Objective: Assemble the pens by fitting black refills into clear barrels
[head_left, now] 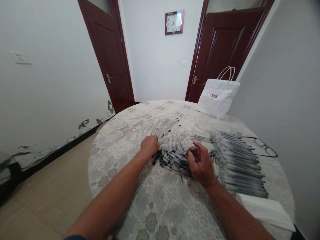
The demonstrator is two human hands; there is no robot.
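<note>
On a round table (160,203) with a patterned cloth lies a heap of black pen refills and small caps (172,158) in front of me. Behind it is a spread of clear pen barrels (155,126). My left hand (150,145) rests knuckles-up at the near edge of the clear barrels, its fingers curled under. My right hand (200,161) sits on the black heap, its fingers pinched on a thin black refill (186,155). A neat row of assembled pens (237,161) lies just right of my right hand.
Black-framed glasses (262,146) lie past the pen row. A white paper bag (217,96) stands at the table's far right edge. A white folded cloth or paper (265,210) lies at the near right. Two dark red doors and a wall clock (174,22) stand behind.
</note>
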